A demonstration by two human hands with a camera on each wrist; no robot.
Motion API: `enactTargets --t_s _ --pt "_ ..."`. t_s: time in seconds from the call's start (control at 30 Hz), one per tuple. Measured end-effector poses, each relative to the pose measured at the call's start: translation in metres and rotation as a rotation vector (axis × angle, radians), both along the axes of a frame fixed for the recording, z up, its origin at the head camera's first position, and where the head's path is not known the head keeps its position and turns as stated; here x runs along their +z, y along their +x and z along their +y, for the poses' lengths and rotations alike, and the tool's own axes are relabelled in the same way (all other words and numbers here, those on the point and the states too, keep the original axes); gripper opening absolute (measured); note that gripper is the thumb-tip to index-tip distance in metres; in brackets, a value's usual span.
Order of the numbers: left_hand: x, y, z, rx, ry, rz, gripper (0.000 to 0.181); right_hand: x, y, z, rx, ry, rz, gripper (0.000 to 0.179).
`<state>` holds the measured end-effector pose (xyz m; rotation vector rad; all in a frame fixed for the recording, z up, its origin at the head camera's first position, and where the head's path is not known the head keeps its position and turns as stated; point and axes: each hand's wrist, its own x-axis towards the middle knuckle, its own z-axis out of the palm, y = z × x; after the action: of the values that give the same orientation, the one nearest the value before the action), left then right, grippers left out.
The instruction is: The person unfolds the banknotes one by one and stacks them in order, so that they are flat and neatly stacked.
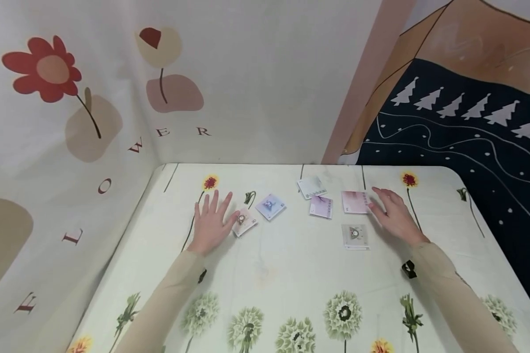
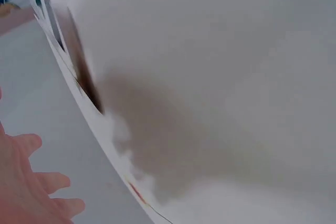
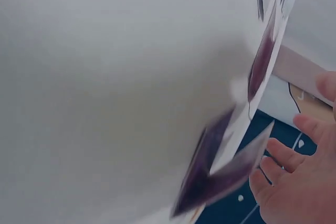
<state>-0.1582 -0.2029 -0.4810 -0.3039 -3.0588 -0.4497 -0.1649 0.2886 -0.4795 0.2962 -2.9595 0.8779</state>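
My left hand (image 1: 210, 226) is spread flat over the left part of the table, its thumb tip overlapping the edge of a reddish printed paper note (image 1: 246, 223). Just right of that note lies a blue one (image 1: 271, 206). On the right, my other hand (image 1: 397, 218) hovers with loosely bent fingers beside a pink note (image 1: 354, 202), thumb at its right edge. From the right wrist, a purple folded note (image 3: 231, 179) stands partly raised close to the fingertips (image 3: 271, 145). A grey note (image 1: 355, 236) lies nearer me.
Between the hands, a pale green note (image 1: 311, 187) and a small purple note (image 1: 321, 207) overlap slightly. The table (image 1: 265, 274) wears a flower-print cloth. A white curtain (image 1: 256, 88) hangs behind, with a dark tree-patterned cloth (image 1: 459, 127) at right.
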Motion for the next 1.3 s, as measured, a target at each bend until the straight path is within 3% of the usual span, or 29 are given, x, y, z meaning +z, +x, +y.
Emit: enactTargets --t_s 0.2,0.37,0.57,0.9,1.3 --pt "0.007 -0.002 0.031 -0.078 0.027 -0.048 0.066 -0.002 -0.006 -0.009 -0.021 -0.070 -0.099 0.056" --pt "0.006 -0.006 0.059 -0.113 0.031 -0.079 0.065 -0.007 -0.012 -0.014 -0.055 -0.100 -0.169 0.056" --pt "0.005 -0.008 0.099 -0.166 0.031 -0.080 0.064 -0.013 -0.019 -0.017 -0.109 -0.117 -0.155 0.052" --pt "-0.001 -0.007 0.152 -0.250 0.194 -0.090 0.061 -0.017 -0.028 -0.016 -0.152 -0.233 -0.197 0.043" --pt "-0.003 -0.011 0.209 -0.426 0.229 -0.104 0.055 -0.021 -0.030 -0.016 -0.181 -0.280 -0.243 0.046"
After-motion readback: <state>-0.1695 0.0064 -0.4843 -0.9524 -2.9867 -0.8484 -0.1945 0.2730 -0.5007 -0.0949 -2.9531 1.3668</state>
